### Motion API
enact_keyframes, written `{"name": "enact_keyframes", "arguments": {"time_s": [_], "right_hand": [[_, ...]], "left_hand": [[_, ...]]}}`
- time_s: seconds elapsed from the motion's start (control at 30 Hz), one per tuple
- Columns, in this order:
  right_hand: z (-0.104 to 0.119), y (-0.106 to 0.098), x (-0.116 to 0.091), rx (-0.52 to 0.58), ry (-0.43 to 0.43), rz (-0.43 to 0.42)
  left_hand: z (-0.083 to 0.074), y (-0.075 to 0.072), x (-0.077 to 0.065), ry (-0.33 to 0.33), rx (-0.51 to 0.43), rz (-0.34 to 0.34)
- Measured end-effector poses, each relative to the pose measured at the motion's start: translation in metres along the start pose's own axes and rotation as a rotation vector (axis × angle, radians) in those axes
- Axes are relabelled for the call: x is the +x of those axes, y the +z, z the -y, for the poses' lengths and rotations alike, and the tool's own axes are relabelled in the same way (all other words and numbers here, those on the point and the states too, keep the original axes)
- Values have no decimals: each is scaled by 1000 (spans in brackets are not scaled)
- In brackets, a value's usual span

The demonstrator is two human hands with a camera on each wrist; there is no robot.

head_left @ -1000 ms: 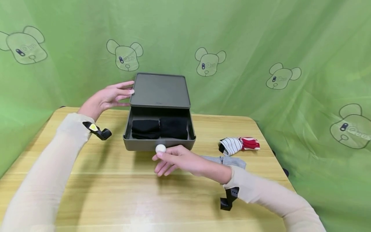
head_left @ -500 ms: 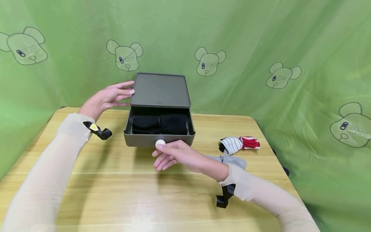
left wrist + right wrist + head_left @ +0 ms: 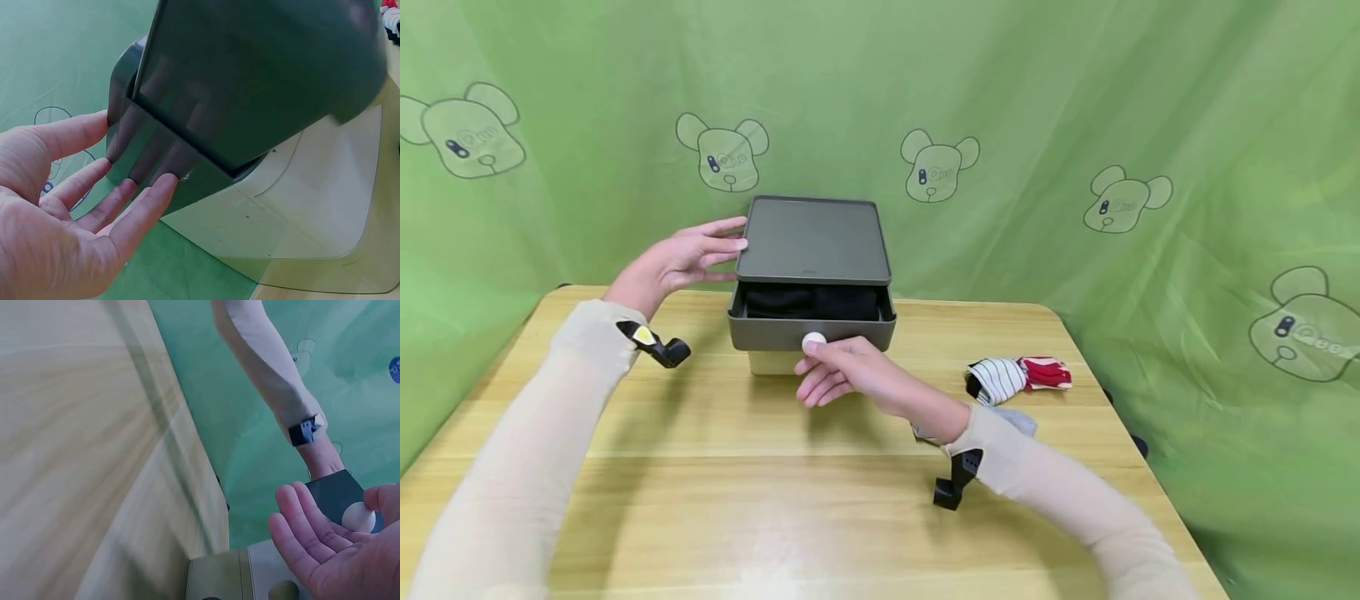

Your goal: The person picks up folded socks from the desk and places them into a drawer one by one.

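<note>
A dark grey drawer (image 3: 775, 335) stands partly out of its box, whose dark grey top (image 3: 814, 240) is flat. Inside it lie black folded cloth items (image 3: 847, 302), partly covered by the top. My right hand (image 3: 853, 372) pinches the round white knob (image 3: 814, 339) on the drawer front, thumb on its near side; the other fingers are loosely bent below. The left hand (image 3: 688, 254) touches the box's left side with spread, fairly straight fingers. In the left wrist view those fingertips (image 3: 164, 181) lie against the dark side wall (image 3: 181, 140).
Beneath the drawer is a cream lower section (image 3: 772, 362). To the right on the wooden table (image 3: 700, 500) lie a striped sock-like bundle (image 3: 1000, 381), a red-and-white one (image 3: 1047, 373) and grey cloth (image 3: 1018, 420), partly behind the right arm. A green curtain (image 3: 835, 83) hangs behind.
The drawer has slid back into the box, away from me, with my right hand on its knob. Less of the black cloth shows, and the cream section has come into sight. The left hand stays put.
</note>
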State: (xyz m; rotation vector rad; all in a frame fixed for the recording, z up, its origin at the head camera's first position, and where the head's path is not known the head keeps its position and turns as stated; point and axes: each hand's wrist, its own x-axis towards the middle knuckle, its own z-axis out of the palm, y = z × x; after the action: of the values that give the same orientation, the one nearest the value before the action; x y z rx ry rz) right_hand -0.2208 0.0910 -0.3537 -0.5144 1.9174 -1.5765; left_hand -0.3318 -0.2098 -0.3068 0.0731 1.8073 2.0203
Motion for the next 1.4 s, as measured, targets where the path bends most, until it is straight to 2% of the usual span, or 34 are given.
{"name": "enact_keyframes", "arguments": {"time_s": [0.23, 0.63, 0.97, 1.4], "right_hand": [[3, -5, 10, -17, -5, -4], [5, -18, 34, 76, 23, -38], [6, -29, 51, 77, 22, -63], [5, -35, 54, 55, 10, -33]], "left_hand": [[-1, 1, 1, 2, 4, 5], [2, -1, -2, -1, -10, -2], [-1, 0, -1, -8, -17, -20], [0, 2, -1, -6, -9, -27]]}}
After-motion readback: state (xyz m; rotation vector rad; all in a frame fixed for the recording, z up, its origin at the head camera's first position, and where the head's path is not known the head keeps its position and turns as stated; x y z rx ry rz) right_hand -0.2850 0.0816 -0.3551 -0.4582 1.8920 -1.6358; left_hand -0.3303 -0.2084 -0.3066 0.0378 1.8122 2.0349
